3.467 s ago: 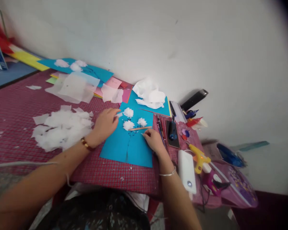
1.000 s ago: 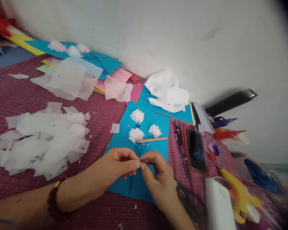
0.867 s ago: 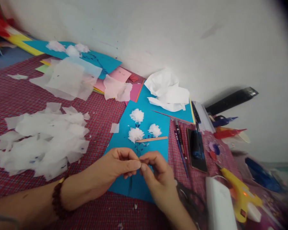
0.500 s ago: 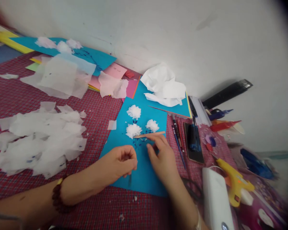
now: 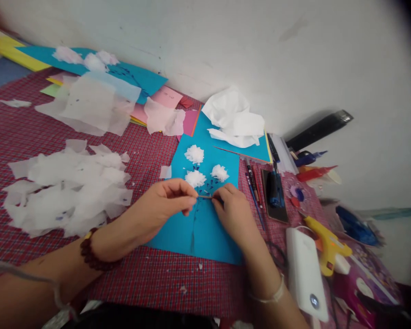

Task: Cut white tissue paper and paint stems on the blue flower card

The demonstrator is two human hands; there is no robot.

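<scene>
A thin tan wooden stick (image 5: 204,197) spans the gap between my hands, over a blue sheet of paper (image 5: 215,242). My left hand (image 5: 167,198) pinches its left end between thumb and fingertips. The right end is in the closed fingers of my right hand (image 5: 234,212), which hide most of it. Beyond them, three fluffy white paper flowers sit on the sheet: an upper one (image 5: 194,154), a lower left one (image 5: 194,178) and a right one (image 5: 220,173). Dark blue painted leaves and a stem (image 5: 193,228) run below the flowers.
Torn white tissue pieces (image 5: 68,192) lie in a heap on the checked cloth at left. Crumpled white paper (image 5: 229,114) rests at the back. To the right are brushes (image 5: 255,192), a phone (image 5: 274,208), a white power bank (image 5: 306,269) and a yellow glue gun (image 5: 329,246).
My left hand has come up to the stick and now grips its left end. The stick, in my right hand, has moved lower, away from the flowers.
</scene>
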